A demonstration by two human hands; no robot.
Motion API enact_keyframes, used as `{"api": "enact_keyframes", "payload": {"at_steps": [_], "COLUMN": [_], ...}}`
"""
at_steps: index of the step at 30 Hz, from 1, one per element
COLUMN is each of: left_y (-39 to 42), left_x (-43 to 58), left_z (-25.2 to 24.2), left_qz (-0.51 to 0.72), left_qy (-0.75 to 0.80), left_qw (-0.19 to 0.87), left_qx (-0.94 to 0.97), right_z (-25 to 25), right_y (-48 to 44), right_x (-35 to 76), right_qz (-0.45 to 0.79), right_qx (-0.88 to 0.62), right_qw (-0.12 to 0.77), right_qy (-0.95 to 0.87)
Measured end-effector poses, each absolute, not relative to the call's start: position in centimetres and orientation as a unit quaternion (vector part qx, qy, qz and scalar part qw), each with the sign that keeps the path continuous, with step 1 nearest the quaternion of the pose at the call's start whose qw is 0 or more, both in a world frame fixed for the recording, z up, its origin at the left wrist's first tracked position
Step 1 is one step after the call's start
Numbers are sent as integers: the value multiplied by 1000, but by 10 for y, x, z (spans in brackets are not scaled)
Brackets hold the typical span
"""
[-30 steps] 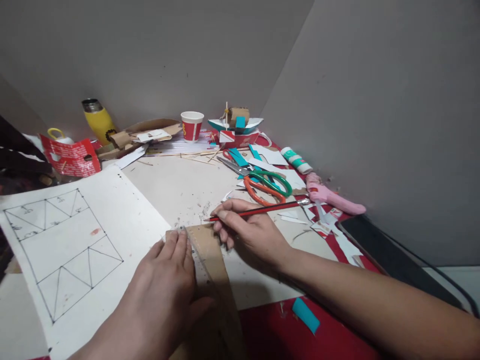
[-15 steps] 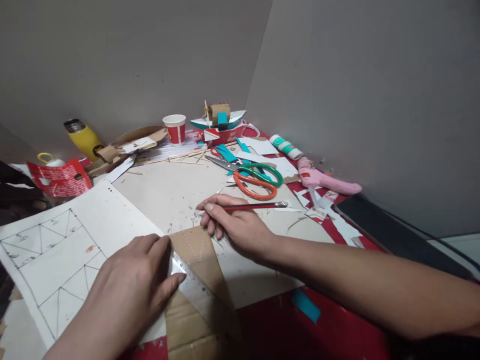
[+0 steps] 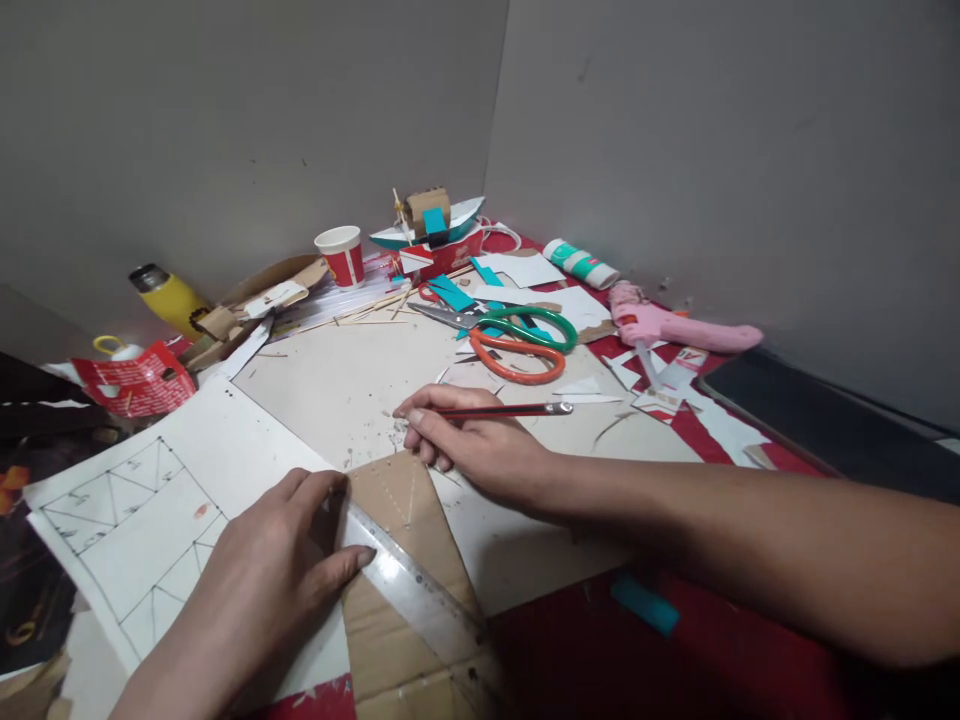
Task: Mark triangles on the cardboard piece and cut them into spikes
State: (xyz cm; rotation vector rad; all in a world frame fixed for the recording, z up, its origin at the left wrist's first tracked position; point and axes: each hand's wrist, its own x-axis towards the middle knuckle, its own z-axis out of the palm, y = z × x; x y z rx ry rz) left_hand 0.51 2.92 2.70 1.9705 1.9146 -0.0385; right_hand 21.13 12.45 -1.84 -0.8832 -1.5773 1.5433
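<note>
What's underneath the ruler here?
Brown cardboard shows beneath and beside the clear ruler. What lies under its far end can't be seen; the left hand covers it.

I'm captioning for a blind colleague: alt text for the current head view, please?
A left hand rests on a clear ruler over brown cardboard; the right hand holds a pencil. Beside them lies a sheet with drawn triangles; beyond, scissors and a pink glue gun.
</note>
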Motion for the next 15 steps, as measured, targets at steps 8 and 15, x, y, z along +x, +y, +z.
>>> {"api": "enact_keyframes", "payload": {"at_steps": [8,15], "left_y": [32,37], "left_x": [0,-22], "left_z": [26,36], "left_qz": [94,192], "left_qy": [662,567], "left_qw": [366,614], "left_qx": [647,514], "right_z": [-19,-19], "right_y": [126,125], "right_x": [212,213], "right_qz": [587,594], "right_qx": [-338,-324], "right_qw": [359,390], "right_qy": [-642,-625]}}
